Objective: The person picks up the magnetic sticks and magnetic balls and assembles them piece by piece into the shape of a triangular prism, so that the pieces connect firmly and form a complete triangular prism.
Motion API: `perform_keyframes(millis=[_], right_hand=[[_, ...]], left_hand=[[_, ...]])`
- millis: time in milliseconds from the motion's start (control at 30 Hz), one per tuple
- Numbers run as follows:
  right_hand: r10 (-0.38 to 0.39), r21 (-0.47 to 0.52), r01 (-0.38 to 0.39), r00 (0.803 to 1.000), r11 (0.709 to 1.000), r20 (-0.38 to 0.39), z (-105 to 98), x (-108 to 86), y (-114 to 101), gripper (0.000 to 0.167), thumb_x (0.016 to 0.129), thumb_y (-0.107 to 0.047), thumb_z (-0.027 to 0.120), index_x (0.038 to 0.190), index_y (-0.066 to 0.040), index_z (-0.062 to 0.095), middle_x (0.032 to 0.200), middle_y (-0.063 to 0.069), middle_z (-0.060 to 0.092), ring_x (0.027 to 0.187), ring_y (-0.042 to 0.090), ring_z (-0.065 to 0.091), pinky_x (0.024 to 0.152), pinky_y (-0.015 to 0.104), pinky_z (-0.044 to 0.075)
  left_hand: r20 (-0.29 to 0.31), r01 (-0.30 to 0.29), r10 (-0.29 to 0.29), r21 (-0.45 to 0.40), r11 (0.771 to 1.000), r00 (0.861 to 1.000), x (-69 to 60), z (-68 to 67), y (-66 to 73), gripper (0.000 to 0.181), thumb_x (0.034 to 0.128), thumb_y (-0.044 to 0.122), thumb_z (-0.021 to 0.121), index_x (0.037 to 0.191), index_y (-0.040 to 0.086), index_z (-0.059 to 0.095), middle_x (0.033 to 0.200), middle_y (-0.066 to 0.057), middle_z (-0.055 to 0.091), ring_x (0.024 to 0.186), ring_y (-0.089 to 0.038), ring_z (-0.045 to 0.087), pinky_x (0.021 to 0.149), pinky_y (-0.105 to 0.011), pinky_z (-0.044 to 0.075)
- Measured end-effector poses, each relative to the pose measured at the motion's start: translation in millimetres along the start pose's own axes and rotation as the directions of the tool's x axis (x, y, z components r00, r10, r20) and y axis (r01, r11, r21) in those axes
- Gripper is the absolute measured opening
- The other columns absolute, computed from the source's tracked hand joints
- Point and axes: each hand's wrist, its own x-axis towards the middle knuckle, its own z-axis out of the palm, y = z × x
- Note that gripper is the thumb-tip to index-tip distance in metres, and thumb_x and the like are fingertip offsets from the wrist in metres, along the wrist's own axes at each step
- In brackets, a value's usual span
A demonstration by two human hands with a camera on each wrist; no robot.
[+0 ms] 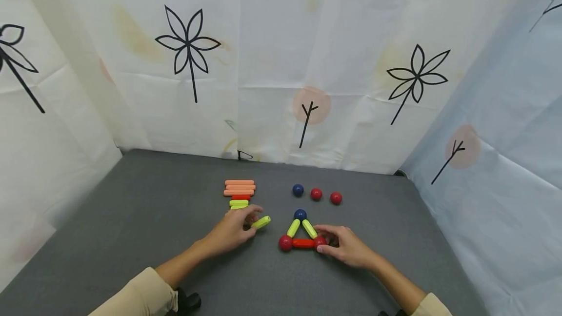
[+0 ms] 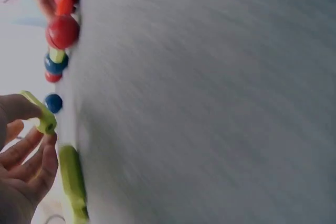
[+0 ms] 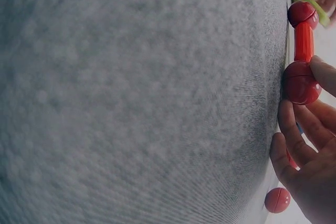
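My left hand pinches a yellow-green rod between thumb and fingers, left of a flat triangle built from rods and balls. That triangle has a blue ball at its far corner and a red ball at its near left corner. Thumb and fingers of my right hand grip the red ball at the near right corner. A red rod joins the two red balls, while yellow-green rods form the other two sides. In the left wrist view, the held rod appears raised off the table.
Beyond my left hand lies a column of rods: orange ones, a red one and yellow-green ones, partly hidden by the hand. A loose blue ball and two red balls sit behind the triangle on the grey table. Printed curtains surround it.
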Motion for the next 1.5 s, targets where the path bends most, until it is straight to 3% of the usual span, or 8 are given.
perform_keyframes(millis=[100,233,500,833,967,1067,1233,1500], right_hand=[[-0.003,0.014,0.003,1.000,1.000,-0.005,0.7,0.5,0.4,0.050,0.095,-0.022,0.069,0.136,0.002,0.056,0.101,0.001,0.067,0.084,0.009,0.059,0.069,0.025,0.049],[0.016,0.015,-0.016,1.000,1.000,-0.003,1.1,1.3,1.0,0.048,0.095,-0.021,0.069,0.136,0.002,0.056,0.101,0.001,0.067,0.083,0.009,0.059,0.069,0.025,0.048],[0.004,0.021,-0.003,1.000,1.000,-0.019,2.7,-0.6,1.1,0.049,0.096,-0.021,0.068,0.136,0.002,0.056,0.101,0.002,0.068,0.083,0.010,0.060,0.069,0.026,0.049],[0.003,0.020,-0.003,1.000,1.000,-0.018,2.3,-1.3,1.6,0.048,0.096,-0.023,0.068,0.136,0.001,0.057,0.101,0.001,0.068,0.084,0.009,0.059,0.071,0.025,0.048],[-0.005,0.013,0.005,1.000,1.000,-0.017,2.3,-1.3,2.2,0.049,0.096,-0.025,0.068,0.136,0.001,0.057,0.101,0.001,0.068,0.085,0.009,0.060,0.072,0.025,0.049],[0.000,0.006,0.000,1.000,1.000,-0.017,2.2,-0.4,2.4,0.049,0.096,-0.025,0.068,0.136,0.001,0.057,0.100,0.000,0.067,0.084,0.009,0.059,0.071,0.025,0.049],[0.008,0.001,-0.008,1.000,1.000,-0.011,1.6,0.2,2.8,0.049,0.096,-0.025,0.068,0.135,0.001,0.057,0.099,0.000,0.066,0.084,0.009,0.059,0.070,0.024,0.048],[0.022,-0.001,-0.022,1.000,1.000,-0.011,3.2,-0.2,3.3,0.049,0.095,-0.026,0.069,0.136,-0.002,0.057,0.100,-0.001,0.066,0.085,0.008,0.059,0.072,0.024,0.049]], left_hand=[[-0.005,-0.017,0.017,-0.134,0.991,1.000,15.0,7.4,9.1,0.040,0.0876,0.001,0.070,0.126,0.002,0.062,0.101,0.001,0.067,0.090,-0.012,0.062,0.080,-0.030,0.056],[-0.015,-0.074,0.073,-0.240,0.968,0.997,36.8,18.8,19.6,0.035,0.0882,0.000,0.069,0.123,0.002,0.065,0.106,-0.004,0.068,0.093,-0.015,0.064,0.079,-0.027,0.055],[0.008,-0.137,0.146,-0.304,0.943,0.989,70.5,42.8,32.8,0.031,0.0929,0.003,0.068,0.123,0.002,0.064,0.113,-0.008,0.069,0.101,-0.018,0.067,0.089,-0.027,0.053],[0.004,-0.108,0.114,-0.283,0.953,0.994,86.0,58.7,28.4,0.033,0.0927,-0.001,0.067,0.125,-0.002,0.063,0.114,-0.012,0.069,0.103,-0.023,0.068,0.088,-0.032,0.055],[0.005,-0.104,0.110,-0.290,0.951,0.994,84.1,56.8,25.3,0.033,0.0928,-0.002,0.066,0.126,-0.002,0.062,0.113,-0.014,0.069,0.102,-0.024,0.067,0.087,-0.034,0.055],[0.000,-0.090,0.094,-0.294,0.952,0.996,76.1,47.4,21.8,0.034,0.0928,-0.002,0.065,0.127,-0.001,0.062,0.114,-0.015,0.070,0.102,-0.023,0.067,0.088,-0.036,0.055],[-0.035,-0.064,0.057,-0.271,0.960,0.998,52.8,20.2,10.8,0.037,0.0916,-0.003,0.067,0.128,-0.001,0.061,0.117,-0.017,0.069,0.103,-0.023,0.067,0.088,-0.040,0.055],[-0.096,-0.009,-0.010,-0.199,0.980,0.995,6.9,-25.2,-19.9,0.033,0.0891,-0.004,0.070,0.122,-0.001,0.065,0.115,-0.016,0.071,0.102,-0.026,0.071,0.083,-0.037,0.057]])
